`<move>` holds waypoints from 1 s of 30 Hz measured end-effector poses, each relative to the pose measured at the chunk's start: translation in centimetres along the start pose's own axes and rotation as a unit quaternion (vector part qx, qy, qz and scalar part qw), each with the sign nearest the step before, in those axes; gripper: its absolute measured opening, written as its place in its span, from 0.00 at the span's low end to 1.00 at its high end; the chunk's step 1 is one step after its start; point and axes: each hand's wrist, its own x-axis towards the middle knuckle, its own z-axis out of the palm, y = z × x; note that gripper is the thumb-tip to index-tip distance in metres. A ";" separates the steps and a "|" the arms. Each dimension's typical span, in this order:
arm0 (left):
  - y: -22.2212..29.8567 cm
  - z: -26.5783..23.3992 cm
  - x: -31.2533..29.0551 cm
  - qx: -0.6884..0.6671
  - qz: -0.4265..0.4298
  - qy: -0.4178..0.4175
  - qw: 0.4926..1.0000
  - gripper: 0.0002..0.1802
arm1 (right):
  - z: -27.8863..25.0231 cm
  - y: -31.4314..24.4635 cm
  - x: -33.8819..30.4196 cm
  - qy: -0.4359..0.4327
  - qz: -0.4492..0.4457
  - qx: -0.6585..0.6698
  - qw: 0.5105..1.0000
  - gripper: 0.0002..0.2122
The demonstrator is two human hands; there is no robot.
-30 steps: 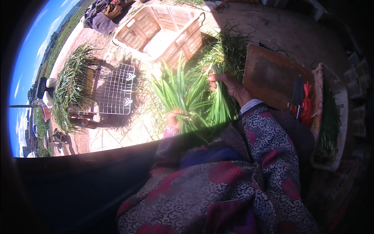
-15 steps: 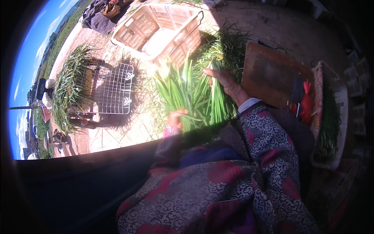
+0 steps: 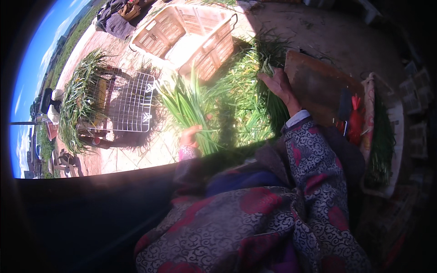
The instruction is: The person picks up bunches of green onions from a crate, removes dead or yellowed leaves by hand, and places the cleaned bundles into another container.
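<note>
My left hand (image 3: 191,135) is closed round a bunch of long, flat green leaves that look like garlic chives (image 3: 182,102). Their pale ends point up and left, toward the crate. My right hand (image 3: 278,86) is at the shaded right edge of a heap of loose greens (image 3: 243,95). Its fingers are curled on a darker bunch, whose pale ends show beside the fingertips; shade and the hand hide part of it. The heap lies between my two hands.
A pale slatted plastic crate (image 3: 207,52) stands beyond the heap. To the left are a white wire rack (image 3: 132,102) and a cart-like frame piled with greens (image 3: 84,98). On the right are a brown board (image 3: 314,86), a red plastic bundle (image 3: 356,120) and a white basket (image 3: 400,150) holding greens.
My left hand has moved left with its bunch, which now leans toward the rack. My right hand has moved right with its bunch into the shade. More of the heap shows between them.
</note>
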 end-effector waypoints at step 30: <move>-3.4 4.3 1.9 0.187 -0.018 0.013 0.982 0.21 | 3.2 -2.0 -1.1 -0.153 0.080 0.358 0.918 0.16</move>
